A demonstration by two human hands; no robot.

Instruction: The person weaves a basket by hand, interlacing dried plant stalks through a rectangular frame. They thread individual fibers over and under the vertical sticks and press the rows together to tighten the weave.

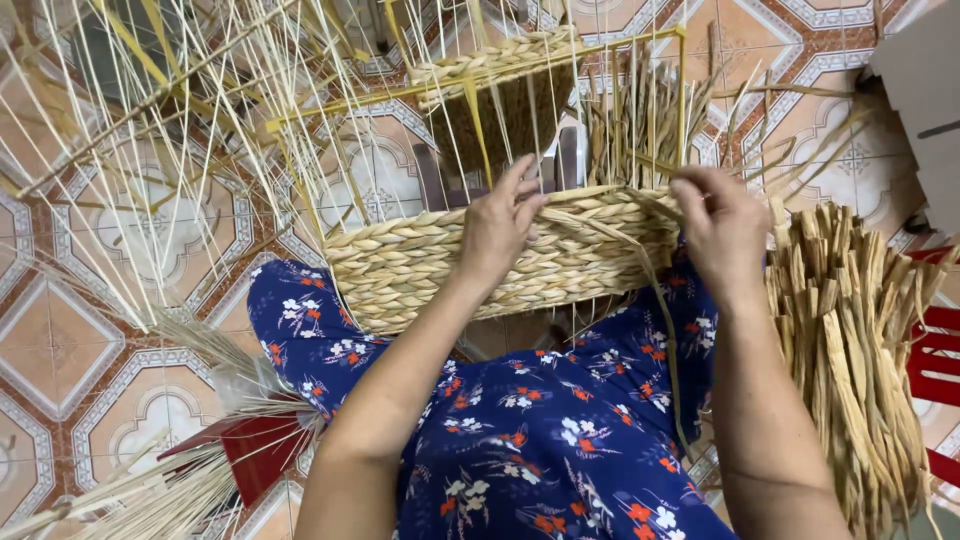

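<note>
Resting on our lap, the half-woven basket [500,255] looks light and springy, its braided wall firm enough to grip; our left hand [497,225] presses spread fingers on the rim, while our right hand [722,225] pinches a pliable flat strand [655,290] beside it.

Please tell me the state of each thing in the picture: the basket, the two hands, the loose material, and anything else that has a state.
Basket: half woven, on the lap, upright stakes uncovered.
Left hand: resting on the basket's woven rim.
Right hand: pinching a strand at the rim.
Strand: loose, hanging down.
Bundle of dried fibre: unwoven, beside the right arm.
Thin stakes: spread out, unwoven.
</note>
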